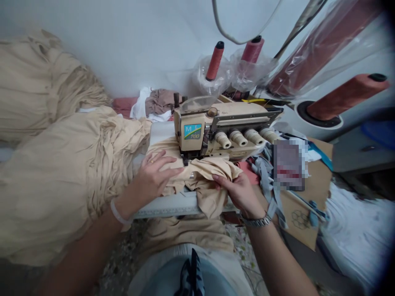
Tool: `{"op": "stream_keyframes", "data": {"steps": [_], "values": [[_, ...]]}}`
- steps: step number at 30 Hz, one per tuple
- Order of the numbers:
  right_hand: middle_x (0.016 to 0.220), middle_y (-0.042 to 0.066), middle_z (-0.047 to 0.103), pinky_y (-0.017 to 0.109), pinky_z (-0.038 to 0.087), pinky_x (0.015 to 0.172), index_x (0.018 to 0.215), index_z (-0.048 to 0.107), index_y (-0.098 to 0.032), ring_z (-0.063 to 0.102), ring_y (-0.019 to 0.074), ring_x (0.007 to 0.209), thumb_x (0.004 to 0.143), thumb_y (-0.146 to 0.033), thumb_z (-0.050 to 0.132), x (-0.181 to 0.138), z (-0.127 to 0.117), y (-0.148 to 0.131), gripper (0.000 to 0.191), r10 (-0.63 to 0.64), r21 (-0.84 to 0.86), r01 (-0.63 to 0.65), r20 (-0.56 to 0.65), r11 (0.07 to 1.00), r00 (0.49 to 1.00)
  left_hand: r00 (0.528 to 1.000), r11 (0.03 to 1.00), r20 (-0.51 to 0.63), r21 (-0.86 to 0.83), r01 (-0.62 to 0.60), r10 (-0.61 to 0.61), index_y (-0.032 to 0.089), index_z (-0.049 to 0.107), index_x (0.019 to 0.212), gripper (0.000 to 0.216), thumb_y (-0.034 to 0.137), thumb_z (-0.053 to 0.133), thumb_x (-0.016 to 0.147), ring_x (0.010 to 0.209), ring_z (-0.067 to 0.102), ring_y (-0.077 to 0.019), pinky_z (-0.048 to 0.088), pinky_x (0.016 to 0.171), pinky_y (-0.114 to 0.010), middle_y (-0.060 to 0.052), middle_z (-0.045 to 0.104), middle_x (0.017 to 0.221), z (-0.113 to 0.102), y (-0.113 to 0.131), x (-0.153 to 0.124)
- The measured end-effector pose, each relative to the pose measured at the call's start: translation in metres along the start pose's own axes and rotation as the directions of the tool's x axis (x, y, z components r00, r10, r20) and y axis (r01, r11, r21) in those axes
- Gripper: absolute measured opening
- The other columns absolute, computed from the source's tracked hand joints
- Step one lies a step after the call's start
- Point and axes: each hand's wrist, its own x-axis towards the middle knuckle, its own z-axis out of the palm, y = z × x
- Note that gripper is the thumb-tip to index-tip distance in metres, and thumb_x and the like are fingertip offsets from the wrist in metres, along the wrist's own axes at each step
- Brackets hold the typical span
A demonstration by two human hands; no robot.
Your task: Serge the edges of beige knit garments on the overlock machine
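A cream overlock sewing machine with a blue-green "700" badge stands in the middle of the head view. Beige fabric lies under its presser foot and hangs over the table's front edge. My left hand rests flat on the cloth left of the foot, its fingers spread. To the right of the foot, my right hand pinches a bunched fold of the same fabric between thumb and fingers. The needle area is partly hidden by the machine head and the cloth.
Large piles of beige fabric fill the left side. Behind the machine stand red thread cones in plastic. An orange cone is at the right, above cardboard with grey strips. White cloth lies lower right.
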Motion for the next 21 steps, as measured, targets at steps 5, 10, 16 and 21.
{"op": "stream_keyframes", "data": {"steps": [5,10,16,21], "values": [[0.114,0.005,0.074,0.035,0.053,0.086,0.120,0.068,-0.024,0.067,0.0250,0.097,0.078,-0.042,0.078,-0.019,-0.008,-0.012,0.047,-0.023,-0.150,0.021,-0.009,0.988,1.000,0.999,0.995,-0.012,-0.087,0.048,-0.049,0.027,0.074,0.115,0.045,0.007,0.040,0.093,0.135,0.050,-0.0258,0.036,0.115,-0.053,-0.008,0.064,0.134,-0.004,-0.033,0.013],[0.061,0.011,0.067,0.037,0.037,0.049,0.086,0.074,-0.022,0.060,0.0298,0.053,0.086,-0.072,0.052,-0.077,-0.049,-0.037,0.055,-0.305,-0.954,-0.083,-0.174,0.289,0.936,0.991,0.991,0.042,0.011,0.130,-0.131,0.013,0.040,0.151,0.058,0.034,0.051,0.097,0.150,0.024,-0.0389,0.028,0.115,-0.067,-0.021,0.038,0.158,0.000,-0.020,-0.020],[0.113,0.019,0.071,0.036,0.052,0.066,0.141,0.051,-0.021,0.070,0.0310,0.088,0.087,-0.048,0.069,-0.103,0.011,-0.045,0.063,-0.615,-0.938,0.345,0.262,0.018,0.744,0.983,0.998,-0.173,0.028,-0.054,0.058,0.023,0.056,0.137,0.046,0.009,0.042,0.096,0.129,0.055,-0.0268,0.047,0.107,-0.049,-0.014,0.064,0.130,0.011,0.039,-0.054],[0.113,0.011,0.074,0.030,0.055,0.062,0.147,0.050,-0.026,0.072,0.0220,0.083,0.098,-0.020,0.045,-0.107,0.043,-0.043,0.049,-0.420,-0.629,0.717,0.587,0.302,0.692,0.972,0.986,-0.220,-0.120,-0.117,0.089,0.017,0.063,0.121,0.032,0.011,0.044,0.096,0.090,0.070,-0.0178,0.058,0.078,-0.028,-0.010,0.073,0.099,0.005,0.080,-0.070]]}}
